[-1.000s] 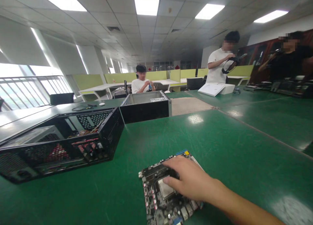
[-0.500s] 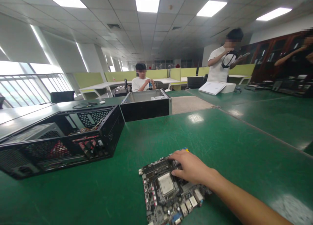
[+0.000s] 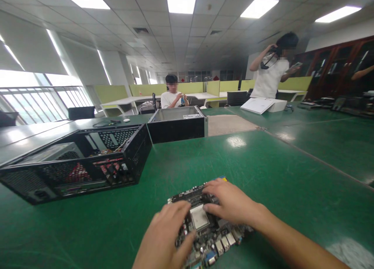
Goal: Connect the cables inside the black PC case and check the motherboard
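Bare left hand (image 3: 164,234) newly in, fingers spread over left side of black rectangular motherboard (image 3: 207,236), flat on glossy green table (image 3: 96,230). Right hand (image 3: 230,202) curls over right side, grip unclear. Handling looks two-handed now.

On your left, an open black computer case (image 3: 143,154) lies on the green table (image 3: 277,160), a silver power supply (image 3: 54,152) inside it. Just beyond it you see a second case (image 3: 177,133), its dark side facing you; a dark cable (image 3: 106,123) lies on the table to its left. Across from you, a seated person (image 3: 168,100) in white holds something small and blue. Farther right, a standing person (image 3: 267,82) in white raises dark strapped gear to the head, behind a white box (image 3: 277,105). Behind them you have yellow-green partitions (image 3: 152,89), with wooden cabinets (image 3: 334,66) to your right.
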Demonstrator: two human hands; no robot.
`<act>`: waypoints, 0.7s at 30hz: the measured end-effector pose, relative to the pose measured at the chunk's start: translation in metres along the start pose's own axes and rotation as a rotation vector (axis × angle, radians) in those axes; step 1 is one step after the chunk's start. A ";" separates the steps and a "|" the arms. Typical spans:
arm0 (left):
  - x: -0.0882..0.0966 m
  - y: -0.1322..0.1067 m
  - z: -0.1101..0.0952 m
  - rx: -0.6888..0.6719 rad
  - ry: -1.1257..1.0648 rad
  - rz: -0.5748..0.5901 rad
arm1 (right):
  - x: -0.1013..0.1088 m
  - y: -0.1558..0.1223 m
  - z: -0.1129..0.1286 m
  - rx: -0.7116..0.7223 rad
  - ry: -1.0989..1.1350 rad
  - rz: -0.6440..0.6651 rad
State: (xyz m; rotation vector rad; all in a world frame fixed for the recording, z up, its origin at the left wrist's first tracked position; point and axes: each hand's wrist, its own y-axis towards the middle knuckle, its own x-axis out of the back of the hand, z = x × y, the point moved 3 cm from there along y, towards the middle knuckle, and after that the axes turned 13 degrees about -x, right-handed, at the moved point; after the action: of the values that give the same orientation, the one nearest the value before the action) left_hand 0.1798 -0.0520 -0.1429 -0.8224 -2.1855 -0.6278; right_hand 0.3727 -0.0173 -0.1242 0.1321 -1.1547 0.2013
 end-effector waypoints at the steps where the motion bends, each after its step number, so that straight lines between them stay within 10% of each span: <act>1: 0.010 0.010 0.017 0.065 0.152 -0.069 | 0.000 -0.002 0.005 0.020 -0.002 0.008; 5: 0.020 0.033 0.053 0.156 0.470 -0.128 | -0.008 0.000 0.007 0.002 -0.043 -0.055; 12: 0.007 0.037 0.052 0.113 0.366 -0.019 | -0.022 -0.007 0.009 -0.024 -0.047 -0.058; 21: 0.006 0.039 0.068 0.125 0.374 -0.022 | -0.107 -0.024 0.060 0.001 -0.186 -0.069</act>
State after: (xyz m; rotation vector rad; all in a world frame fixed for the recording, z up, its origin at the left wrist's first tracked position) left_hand 0.1737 0.0199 -0.1743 -0.5643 -1.8731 -0.5956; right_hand 0.2829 -0.0629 -0.1982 0.1941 -1.3332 0.1305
